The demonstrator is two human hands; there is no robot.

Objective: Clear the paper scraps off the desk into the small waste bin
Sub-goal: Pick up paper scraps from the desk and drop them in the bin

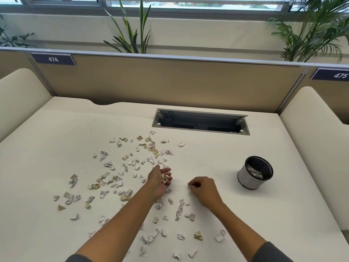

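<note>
1. Near the middle of the desk (217, 148), the gathering step is judged to be in hand: scraps are being collected by hand before they are carried to the bin.
2. The left hand (160, 181) is turned palm up and cupped, and a small wad of gathered scraps (165, 178) is held in its curled fingers.
3. The right hand (204, 188) is lowered to the desk at about three o'clock from the left hand, its fingertips drawn together; a pale scrap appears to be pinched beneath them, though blur makes it hard to confirm.
4. The loose paper scraps (117, 178) are spread widely over the desk, mostly from seven to twelve o'clock of the left hand, with more lying toward six o'clock between the forearms and nearer the front edge.
5. The small waste bin (255, 173) stands upright at about two o'clock from the right hand, well apart from both grips; some paper can already be seen inside it.
6. Much of the task is judged to remain. The next move calls for the pinched piece to be passed into the cupped palm, or for the handful to be carried over the rim of the bin and released there without spilling.
</note>
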